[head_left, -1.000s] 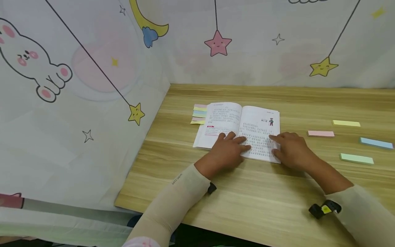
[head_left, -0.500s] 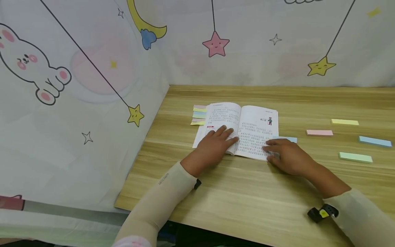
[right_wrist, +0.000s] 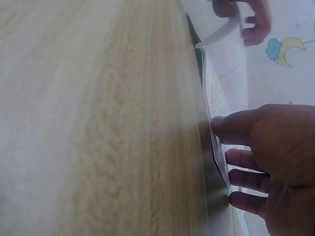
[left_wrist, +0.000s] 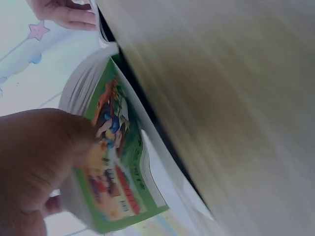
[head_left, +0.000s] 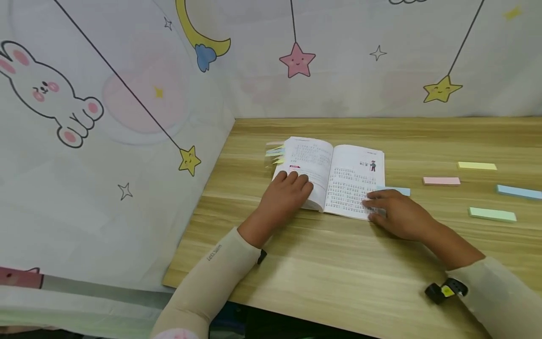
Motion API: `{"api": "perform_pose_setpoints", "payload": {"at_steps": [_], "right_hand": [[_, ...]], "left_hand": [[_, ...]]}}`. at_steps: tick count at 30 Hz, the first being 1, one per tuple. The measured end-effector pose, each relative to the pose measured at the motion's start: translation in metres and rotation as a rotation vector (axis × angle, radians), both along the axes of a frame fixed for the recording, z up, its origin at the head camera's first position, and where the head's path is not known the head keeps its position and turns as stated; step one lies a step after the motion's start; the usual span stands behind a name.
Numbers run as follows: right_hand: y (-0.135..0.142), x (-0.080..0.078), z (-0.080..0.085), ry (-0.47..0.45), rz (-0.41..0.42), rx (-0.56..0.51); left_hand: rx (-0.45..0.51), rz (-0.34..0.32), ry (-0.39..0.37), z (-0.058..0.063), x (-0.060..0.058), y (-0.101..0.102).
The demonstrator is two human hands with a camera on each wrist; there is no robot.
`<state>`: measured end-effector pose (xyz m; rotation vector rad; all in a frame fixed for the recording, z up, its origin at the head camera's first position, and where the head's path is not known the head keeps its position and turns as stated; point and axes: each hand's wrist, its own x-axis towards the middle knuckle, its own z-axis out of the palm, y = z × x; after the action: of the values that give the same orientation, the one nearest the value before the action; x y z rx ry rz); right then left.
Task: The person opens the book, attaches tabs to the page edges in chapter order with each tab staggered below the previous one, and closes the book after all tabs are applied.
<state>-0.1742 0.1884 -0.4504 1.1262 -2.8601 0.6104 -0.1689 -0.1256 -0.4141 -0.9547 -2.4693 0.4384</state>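
An open book [head_left: 354, 181] lies on the table, its left part lifted and tilted. My left hand [head_left: 284, 190] grips that part; in the left wrist view the thumb [left_wrist: 81, 135] presses the green illustrated cover [left_wrist: 115, 162] from beneath. Several coloured tabs [head_left: 275, 153] stick out from the left edge of the book. On the right page my right hand [head_left: 394, 212] rests its fingertips, fingers fairly straight, near the lower right edge. A blue sticky tab [head_left: 398, 190] juts out past that edge, just beyond the right hand.
Pads of sticky tabs lie to the right on the wooden table [head_left: 338, 263]: yellow [head_left: 477, 165], pink [head_left: 441, 181], blue [head_left: 519, 191] and green [head_left: 492, 214]. A wall with cartoon prints [head_left: 338, 94] borders the table at the back and left.
My left hand has moved left from the middle of the book and taken hold of its left part, lifting it. The right hand has shifted down slightly, and the blue tab has come into sight.
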Motion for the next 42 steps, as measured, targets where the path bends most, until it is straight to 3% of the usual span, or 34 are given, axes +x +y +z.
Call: {"api": "perform_pose_setpoints", "payload": {"at_steps": [6,9,11,15,20,28,31,36,40,42], "right_hand": [[0.001,0.0,-0.002,-0.029,-0.011,-0.015],[0.002,-0.001,-0.003,-0.024,-0.009,-0.027],[0.002,-0.001,-0.003,-0.019,-0.012,-0.035],[0.002,-0.002,-0.006,-0.013,-0.008,-0.049],[0.002,-0.002,-0.007,-0.014,0.022,-0.069],[0.005,-0.004,-0.01,0.011,0.033,-0.11],[0.005,-0.006,-0.011,-0.014,0.026,-0.132],[0.008,-0.004,-0.009,-0.072,-0.011,-0.144],[0.014,0.002,-0.006,-0.106,-0.078,-0.125],[0.019,0.006,-0.004,-0.091,-0.101,-0.112]], "left_hand": [[0.019,-0.247,0.23,0.02,0.006,0.021],[0.015,-0.356,0.295,0.025,0.007,0.033],[0.002,-0.404,0.297,0.025,0.008,0.041],[-0.08,-0.409,0.218,0.016,0.006,0.058],[-0.178,-0.367,0.096,0.004,0.005,0.077],[-0.251,-0.336,0.024,-0.009,0.01,0.089],[-0.232,-0.354,-0.119,-0.009,0.018,0.09],[-0.129,-0.373,-0.541,0.005,0.032,0.085],[0.021,-0.331,-0.888,0.018,0.035,0.067],[0.099,-0.27,-0.999,0.023,0.035,0.054]]}}
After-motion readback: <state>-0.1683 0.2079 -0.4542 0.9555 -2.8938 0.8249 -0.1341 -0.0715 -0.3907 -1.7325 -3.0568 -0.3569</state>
